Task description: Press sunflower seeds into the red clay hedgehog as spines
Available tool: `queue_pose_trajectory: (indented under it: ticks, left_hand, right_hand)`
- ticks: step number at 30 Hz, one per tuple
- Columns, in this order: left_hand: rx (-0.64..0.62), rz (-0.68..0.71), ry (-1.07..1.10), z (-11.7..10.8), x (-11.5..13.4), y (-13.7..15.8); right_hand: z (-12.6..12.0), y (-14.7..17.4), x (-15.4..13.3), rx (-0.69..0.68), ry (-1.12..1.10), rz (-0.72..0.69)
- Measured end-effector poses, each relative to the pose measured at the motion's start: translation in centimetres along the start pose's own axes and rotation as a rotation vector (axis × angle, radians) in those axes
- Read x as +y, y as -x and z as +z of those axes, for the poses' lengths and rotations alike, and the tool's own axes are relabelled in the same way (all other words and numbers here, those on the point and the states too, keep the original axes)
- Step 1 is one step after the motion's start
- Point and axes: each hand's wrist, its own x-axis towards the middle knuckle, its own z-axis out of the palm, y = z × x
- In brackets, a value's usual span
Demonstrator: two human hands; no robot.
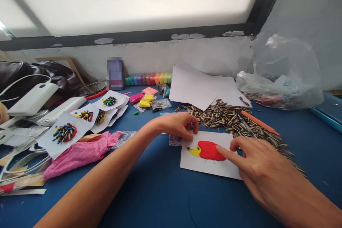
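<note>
A white paper card (208, 171) lies on the blue table, bearing a hedgehog figure in modelling clay. Its body is a flat red clay patch (210, 150); the yellow clay head (195, 151) has a dark eye and a blue nose tip. Short pencilled legs show below. My left hand (183, 125) has its fingers curled at the card's upper left edge, holding it. With its index finger stretched out, my right hand (258, 162) touches the right end of the red clay; its other fingers are bent and partly hidden. Sunflower seeds (221, 114) are heaped just behind the card.
Finished seed-covered clay cards (65, 133) lie left, beside a pink cloth (82, 155). Behind are clay packets (145, 100), a row of coloured clay (149, 79), a phone (115, 74) and white sheets (191, 87). An orange pencil (262, 123) rests on the seeds; a plastic bag (283, 74) stands right.
</note>
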Motion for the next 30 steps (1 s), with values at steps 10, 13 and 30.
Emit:
queue_pose_trajectory:
  ticks: [10, 13, 30]
  left_hand:
    - [-0.029, -0.029, 0.003, 0.0, 0.2, 0.1]
    - [-0.024, -0.029, -0.016, 0.0, 0.3, 0.1]
    - [-0.02, -0.019, -0.038, 0.0, 0.4, 0.1]
  right_hand:
    - [0.1, 1.3, -0.4, 0.13, 0.005, -0.012]
    - [0.4, 1.5, -0.8, 0.154, 0.005, -0.032]
    - [0.6, 1.3, -1.0, 0.108, 0.034, -0.036]
